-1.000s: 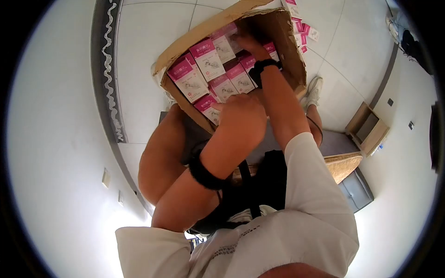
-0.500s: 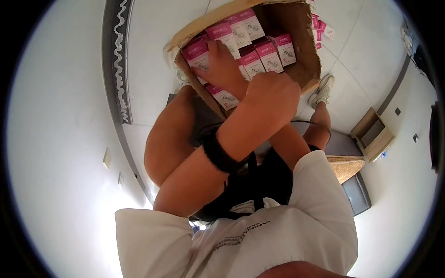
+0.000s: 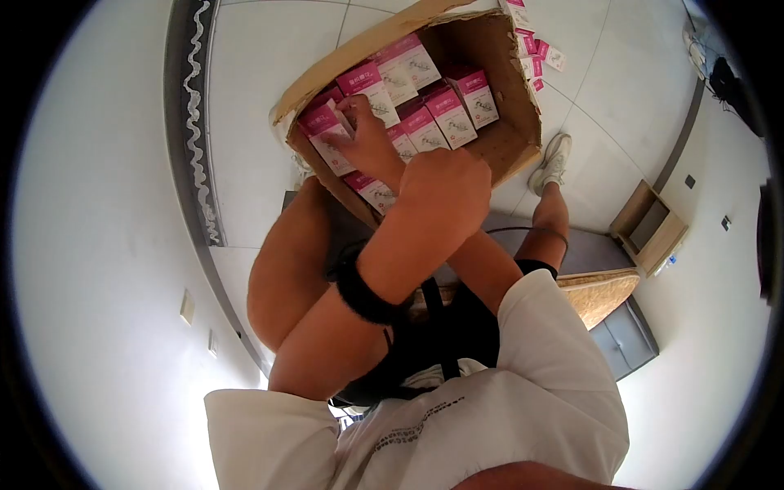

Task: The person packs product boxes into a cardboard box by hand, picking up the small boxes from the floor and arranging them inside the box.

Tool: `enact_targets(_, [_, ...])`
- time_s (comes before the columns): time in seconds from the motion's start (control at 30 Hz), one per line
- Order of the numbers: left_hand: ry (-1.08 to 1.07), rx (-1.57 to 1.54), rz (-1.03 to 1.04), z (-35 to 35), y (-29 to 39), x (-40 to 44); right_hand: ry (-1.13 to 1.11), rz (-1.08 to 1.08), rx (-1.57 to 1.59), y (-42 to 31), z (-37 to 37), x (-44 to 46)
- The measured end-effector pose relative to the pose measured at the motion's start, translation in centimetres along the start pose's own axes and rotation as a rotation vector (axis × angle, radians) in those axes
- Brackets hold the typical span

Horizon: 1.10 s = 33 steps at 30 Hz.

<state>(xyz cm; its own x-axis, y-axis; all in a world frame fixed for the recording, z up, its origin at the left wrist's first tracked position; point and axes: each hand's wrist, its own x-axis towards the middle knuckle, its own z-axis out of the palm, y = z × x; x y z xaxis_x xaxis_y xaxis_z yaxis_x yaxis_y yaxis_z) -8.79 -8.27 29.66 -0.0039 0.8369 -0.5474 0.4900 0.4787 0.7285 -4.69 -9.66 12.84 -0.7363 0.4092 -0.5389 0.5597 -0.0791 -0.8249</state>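
A brown cardboard carton (image 3: 510,106) with a torn rim holds several small pink-and-white boxes (image 3: 451,118) standing in rows. My right hand (image 3: 365,139) reaches into its left side, passing under my left forearm. Its thumb and fingers are closed on the edge of one pink-and-white box (image 3: 321,126), which tilts slightly near the carton's left wall. My left hand (image 3: 449,184), with a black band (image 3: 359,290) farther down that forearm, is curled into a fist above the carton's near side. The left fingers are turned down and hidden, so anything in them cannot be seen.
More pink-and-white boxes (image 3: 531,61) lie on the tiled floor (image 3: 621,106) beyond the carton's right side. My legs straddle the carton's near side. A small wooden shelf box (image 3: 649,229) stands at the right. A white wall (image 3: 98,245) runs along the left.
The view has shifted, so the carton appears farther left and slightly lower. My right hand's fingers have moved onto the leftmost box, which leans out a little from its neighbour. My left hand stays fisted.
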Motion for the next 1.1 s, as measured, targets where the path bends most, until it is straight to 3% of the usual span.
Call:
enact_targets(0.13, [0.055, 0.015, 0.023, 0.6, -0.2, -0.2, -0.003, 0.104, 0.169, -0.6, -3.7, 0.1])
enact_targets(0.2, [0.068, 0.029, 0.037, 0.6, -0.3, -0.4, -0.060, 0.091, 0.064, -1.6, -8.1, 0.7])
enact_targets(0.3, [0.137, -0.001, 0.041, 0.4, -0.4, -0.5, -0.032, 0.041, 0.234, 0.9, -14.0, 2.6])
enact_targets(0.37, [0.067, -0.023, 0.009, 0.0, -0.3, -0.6, 0.137, 0.081, 0.240, 2.8, -16.8, 4.7])
enact_targets(0.5, [0.019, -0.037, 0.009, 0.2, -0.1, -0.7, 0.227, 0.061, 0.252, 8.3, -17.4, 10.9])
enact_targets(0.57, [0.082, -0.047, 0.053, 0.3, 0.0, -1.2, 0.152, -0.107, -0.321, 13.9, -16.7, 14.2])
enact_targets(0.6, [0.091, -0.053, 0.050, 0.3, -0.1, -1.2, 0.144, -0.112, -0.328, 13.5, -16.0, 14.3])
enact_targets(0.67, [0.017, 0.019, -0.044, 0.5, -0.3, -0.8, 0.049, -0.054, -0.682, 12.8, -14.5, 14.5])
enact_targets(0.7, [0.026, 0.016, -0.048, 0.8, -0.1, -0.6, 0.043, -0.061, -0.686, 13.1, -14.1, 14.8])
enact_targets(0.77, [0.023, 0.058, -0.146, 1.7, 0.3, -0.2, 0.223, -0.301, -0.614, 14.7, -13.6, 15.1])
enact_targets(0.83, [0.023, 0.114, -0.159, 3.5, 0.8, 0.7, 0.158, -0.183, -0.600, 10.5, -14.0, 13.4])
enact_targets(0.9, [-0.012, 0.156, -0.141, 5.3, 1.8, 1.4, 0.058, -0.304, -0.589, 8.2, -15.6, 10.6])
enact_targets(0.97, [-0.026, 0.133, -0.284, 6.1, 2.7, 2.1, 0.032, -0.393, -0.657, 7.3, -17.1, 7.9])
enact_targets(1.03, [0.208, 0.161, -0.242, 9.6, 1.4, 2.2, -0.188, -0.248, -0.332, 0.0, -22.7, -0.7])
enact_targets(1.1, [0.277, 0.333, -0.203, 13.4, -0.3, 2.3, -0.342, -0.627, 0.255, -0.8, -26.1, -6.0])
